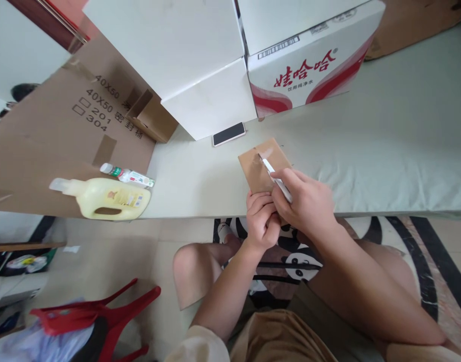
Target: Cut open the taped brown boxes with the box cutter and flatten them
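Slantwise, slim white tool (269,166) — tip forward-left — gripped by right hand (305,197), left hand (262,221) clasping brown carton (252,173).

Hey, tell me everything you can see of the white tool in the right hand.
The white tool is slim and straight, with a smooth handle that looks like plastic and a thin, darker tip. The right hand grips it along the handle. It slants over the tan cardboard, tip pointing forward and to the left, back end toward the person. Whether the tip touches the cardboard is hard to tell.
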Available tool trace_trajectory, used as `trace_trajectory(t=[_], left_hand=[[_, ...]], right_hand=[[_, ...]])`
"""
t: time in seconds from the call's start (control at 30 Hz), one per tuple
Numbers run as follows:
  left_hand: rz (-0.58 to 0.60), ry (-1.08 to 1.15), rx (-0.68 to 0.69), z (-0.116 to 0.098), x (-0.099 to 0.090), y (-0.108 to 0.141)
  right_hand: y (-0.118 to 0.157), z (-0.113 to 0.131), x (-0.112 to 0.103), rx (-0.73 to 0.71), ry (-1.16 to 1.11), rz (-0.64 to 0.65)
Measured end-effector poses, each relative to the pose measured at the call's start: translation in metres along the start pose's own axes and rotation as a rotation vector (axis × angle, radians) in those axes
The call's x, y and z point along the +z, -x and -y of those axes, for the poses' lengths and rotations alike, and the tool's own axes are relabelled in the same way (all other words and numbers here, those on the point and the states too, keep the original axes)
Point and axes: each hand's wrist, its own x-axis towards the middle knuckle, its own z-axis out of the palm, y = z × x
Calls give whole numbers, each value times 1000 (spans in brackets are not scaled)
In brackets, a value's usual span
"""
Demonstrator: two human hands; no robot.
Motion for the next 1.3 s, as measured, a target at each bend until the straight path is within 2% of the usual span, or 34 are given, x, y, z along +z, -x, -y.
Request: trace_trajectory(t=[0.17,0.4,0.53,0.67,0.87,0.97,1.13,1.3], left_hand=[[-28,-12,-20,0,2,2],[-36,-57,29,1,2,1],[-32,-78,42,0,2,0],[-5,-98,-5,-3,2,1],[-17,-81,-20,-2,4,2],[-22,-83,-21,-1,5,3],[-28,-70,-19,-1,6,3],[-43,-99,4,-2,6,2]], right_hand=[[1,-3,-4,-35,-104,-85],[4,2,-18,-30,-121,-76],[13,12,-40,-38,10,-3],[21,17,-56,-56,116,60],[28,18,-57,-108,221,132],[32,20,-56,-178,294,174],[38,21,-61,-279,365,153],[39,18,-69,-250,339,239]])
